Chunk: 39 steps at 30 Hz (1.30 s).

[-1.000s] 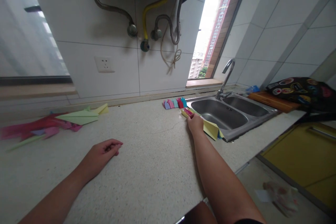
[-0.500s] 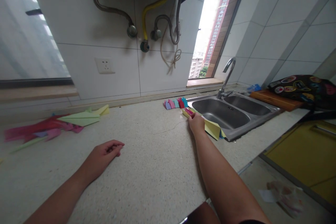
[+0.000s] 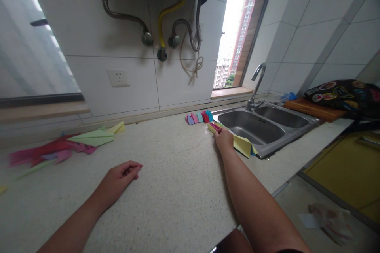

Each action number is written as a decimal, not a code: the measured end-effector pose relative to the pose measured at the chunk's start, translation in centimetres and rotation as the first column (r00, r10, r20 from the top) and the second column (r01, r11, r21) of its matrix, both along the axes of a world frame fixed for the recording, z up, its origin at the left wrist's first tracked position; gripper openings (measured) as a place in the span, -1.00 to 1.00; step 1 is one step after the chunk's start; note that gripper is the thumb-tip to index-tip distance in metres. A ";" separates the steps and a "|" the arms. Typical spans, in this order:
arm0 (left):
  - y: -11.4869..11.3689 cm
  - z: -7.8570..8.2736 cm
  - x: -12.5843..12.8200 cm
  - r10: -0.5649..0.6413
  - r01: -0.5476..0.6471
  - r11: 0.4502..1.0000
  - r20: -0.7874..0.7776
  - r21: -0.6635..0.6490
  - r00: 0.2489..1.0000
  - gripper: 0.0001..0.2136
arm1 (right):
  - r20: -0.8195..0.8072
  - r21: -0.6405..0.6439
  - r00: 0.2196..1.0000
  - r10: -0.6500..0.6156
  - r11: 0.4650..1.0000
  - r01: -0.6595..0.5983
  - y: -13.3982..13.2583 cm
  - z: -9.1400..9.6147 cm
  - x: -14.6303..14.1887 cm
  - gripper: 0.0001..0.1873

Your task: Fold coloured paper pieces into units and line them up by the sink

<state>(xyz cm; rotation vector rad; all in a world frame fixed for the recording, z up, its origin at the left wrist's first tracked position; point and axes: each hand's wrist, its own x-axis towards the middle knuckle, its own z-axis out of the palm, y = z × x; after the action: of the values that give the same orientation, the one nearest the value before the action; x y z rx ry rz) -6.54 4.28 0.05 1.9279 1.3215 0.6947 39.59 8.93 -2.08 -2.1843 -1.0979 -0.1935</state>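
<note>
My left hand (image 3: 123, 176) lies on the speckled countertop (image 3: 169, 201) with its fingers curled together, and nothing shows in them. By the sink's near left corner, my right hand (image 3: 225, 139) has its fingers closed on a small pink and yellow folded paper (image 3: 214, 127). A yellow paper plane (image 3: 242, 145) lies along the sink edge beside that hand, partly hidden by it. Just beyond stands a row of small folded papers (image 3: 199, 117) in purple, pink, light blue, red and blue. At the left, a green paper plane (image 3: 95, 137) rests on a pile of red and pink folded papers (image 3: 47, 151).
A steel double-bowl sink (image 3: 274, 136) with a curved faucet (image 3: 259, 81) is set into the counter at right. Past it, a dark patterned bag (image 3: 344, 93) sits on a wooden board (image 3: 316, 110). Pipes (image 3: 162, 19) hang from the wall above.
The view has shifted slightly. Both hands keep nearly the same pose and place, and the folded papers stay where they were.
</note>
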 end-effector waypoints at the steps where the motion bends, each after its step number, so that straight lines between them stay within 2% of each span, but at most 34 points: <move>1: 0.0 0.0 0.0 0.002 -0.002 1.000 -0.001 0.002 1.000 -0.62 | 0.003 -0.004 1.000 -0.002 1.000 0.002 0.0 0.0 0.0 -0.82; 7: 0.1 -0.1 0.1 0.006 -0.006 1.000 0.029 0.005 1.000 -0.64 | 0.013 -0.012 1.000 0.003 1.000 -0.002 0.0 0.2 -0.2 -0.83; 19: -0.5 0.8 0.6 0.003 -0.006 0.999 0.078 0.040 0.997 -0.68 | 0.028 -0.002 0.999 0.019 1.000 -0.018 0.5 -0.2 0.5 -0.86; 24: -0.5 1.0 0.6 -0.004 0.001 0.999 0.087 0.032 0.996 -0.67 | 0.084 0.107 0.996 0.017 0.994 -0.026 0.3 0.1 0.1 -0.80; 26: -0.4 0.9 0.6 -0.005 0.002 0.999 0.095 0.034 0.995 -0.69 | 0.145 0.174 0.988 0.061 0.981 -0.086 0.0 0.7 -1.0 -0.77; 27: -0.3 0.8 0.6 -0.004 0.001 0.999 0.097 0.035 0.995 -0.69 | 0.189 0.207 0.975 0.115 0.966 -0.154 -0.3 1.1 -1.8 -0.78; 30: -0.2 0.5 0.6 -0.002 -0.001 1.000 0.098 0.030 0.995 -0.70 | 0.322 0.188 0.857 0.403 0.860 -0.475 -1.4 2.4 -5.6 -0.85; 33: -0.2 0.4 0.6 -0.001 -0.001 1.000 0.106 0.025 0.994 -0.70 | 0.335 0.006 0.657 0.675 0.696 -0.718 -2.7 3.4 -9.9 -0.86; 36: -0.2 0.5 0.7 -0.006 0.002 1.000 0.120 0.027 0.993 -0.70 | 0.295 -0.195 0.436 0.850 0.500 -0.844 -3.6 3.6 -12.7 -0.88; 38: -0.2 0.5 0.7 -0.007 0.003 1.000 0.123 0.031 0.992 -0.70 | 0.273 -0.268 0.359 0.893 0.429 -0.863 -3.9 3.3 -13.5 -0.87; 39: -0.2 0.5 0.6 -0.008 0.003 0.999 0.122 0.036 0.992 -0.70 | 0.266 -0.290 0.339 0.902 0.410 -0.864 -4.0 3.2 -13.7 -0.87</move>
<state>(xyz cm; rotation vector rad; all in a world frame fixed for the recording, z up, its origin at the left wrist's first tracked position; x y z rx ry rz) -5.90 4.07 0.58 1.8846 1.2356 0.8250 25.87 4.93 1.09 -1.2872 -2.4327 -0.0591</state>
